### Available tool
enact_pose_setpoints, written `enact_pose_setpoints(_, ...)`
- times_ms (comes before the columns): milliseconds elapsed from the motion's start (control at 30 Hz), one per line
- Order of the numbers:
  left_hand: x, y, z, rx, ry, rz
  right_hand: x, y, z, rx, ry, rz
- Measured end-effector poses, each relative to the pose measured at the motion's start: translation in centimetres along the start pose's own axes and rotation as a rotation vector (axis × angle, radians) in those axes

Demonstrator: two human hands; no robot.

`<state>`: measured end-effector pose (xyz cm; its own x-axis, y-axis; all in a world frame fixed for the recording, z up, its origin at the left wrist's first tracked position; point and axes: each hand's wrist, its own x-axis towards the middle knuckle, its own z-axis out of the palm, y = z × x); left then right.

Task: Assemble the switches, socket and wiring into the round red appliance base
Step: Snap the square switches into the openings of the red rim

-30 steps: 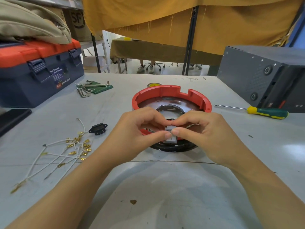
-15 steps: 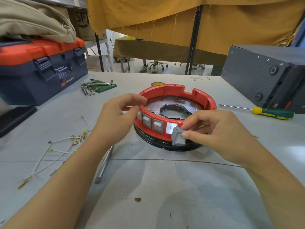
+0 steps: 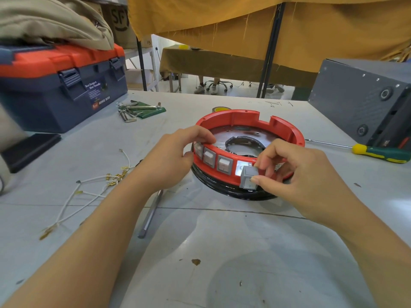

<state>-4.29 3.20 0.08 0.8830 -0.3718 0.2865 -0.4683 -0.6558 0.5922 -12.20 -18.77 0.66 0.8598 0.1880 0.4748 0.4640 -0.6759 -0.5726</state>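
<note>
**Q:** What are your hands doing?

**Me:** My left hand point(image 3: 175, 158) curls over the rim of the round red plastic appliance base point(image 3: 249, 152) on the grey counter point(image 3: 222, 252). My right hand point(image 3: 295, 174) pinches a small grey rocker switch point(image 3: 248, 177) just beside the base's open slot.

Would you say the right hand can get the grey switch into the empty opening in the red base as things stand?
Probably yes. The right hand pinches the grey switch just before the empty opening, nothing lies between them, and the left hand grips the red base.
</note>
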Motion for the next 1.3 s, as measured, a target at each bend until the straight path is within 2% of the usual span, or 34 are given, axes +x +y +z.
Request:
enact_pose_setpoints(267,-0.3,0.5,-0.1,-0.073,-0.051,0.054,0.0,-0.1,0.4,-0.07,0.016,-0.056)
enact_pose_setpoints(433,-1.0,1.2,1.2,0.126,-0.101,0.18,-0.1,0.0,0.5,-0.092,0.028,-0.064)
enact_pose_setpoints(533,-1.1,1.5,2.3,0.204,-0.015,0.237,0.0,0.1,0.5,-0.093,0.037,-0.06)
enact_pose_setpoints(733,-0.9,2.0,4.1,0.177,0.093,0.333,0.0,0.2,0.7,-0.1,0.067,-0.068)
enact_pose_setpoints(967,-0.9,2.0,4.1,0.146,0.089,0.338,0.0,0.3,0.3,-0.172,0.038,-0.122)
enact_pose_setpoints(1300,-0.9,2.3,4.2,0.134,0.085,0.306,0.0,0.3,0.1,-0.172,0.043,-0.103)
